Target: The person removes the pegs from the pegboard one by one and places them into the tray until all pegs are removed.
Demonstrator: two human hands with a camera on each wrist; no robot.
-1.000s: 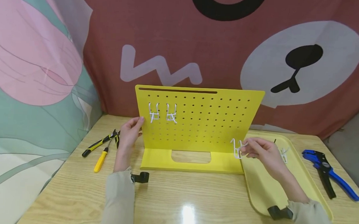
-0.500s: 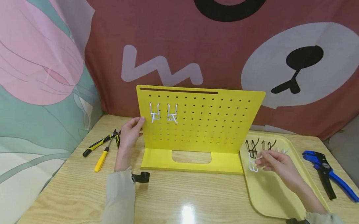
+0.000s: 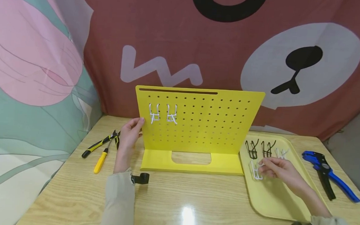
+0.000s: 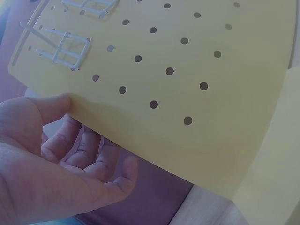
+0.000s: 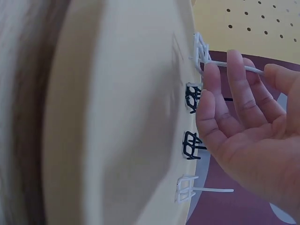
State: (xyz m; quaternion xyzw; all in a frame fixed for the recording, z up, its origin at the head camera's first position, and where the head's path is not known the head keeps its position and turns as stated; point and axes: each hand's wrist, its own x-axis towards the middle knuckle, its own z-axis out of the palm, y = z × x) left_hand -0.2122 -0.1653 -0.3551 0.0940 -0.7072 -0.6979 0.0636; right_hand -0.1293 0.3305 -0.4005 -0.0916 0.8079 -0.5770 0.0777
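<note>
A yellow pegboard (image 3: 197, 123) stands upright on its base, two white wire hooks (image 3: 172, 114) hung near its upper left. My left hand (image 3: 130, 132) holds the board's left edge, thumb on the front face and fingers behind it; the left wrist view shows the thumb (image 4: 55, 107) pressed at the edge. Over the yellow tray (image 3: 272, 205), my right hand (image 3: 280, 172) pinches the prong of another white wire hook (image 3: 257, 174), whose frame is close over the tray floor. In the right wrist view this pegboard hook (image 5: 200, 49) is between thumb and fingers.
On the tray lie two black hooks (image 3: 251, 150) and a white hook (image 3: 281, 153), near its back. Blue-and-black wire strippers (image 3: 327, 169) are right of the tray. Left of the board lie black-and-yellow pliers (image 3: 98, 146) and a yellow-handled screwdriver (image 3: 101, 161).
My right hand has carried the white hook from beside the board's lower right corner rightward and down over the tray. The black hooks have come into view. My left hand stays put.
</note>
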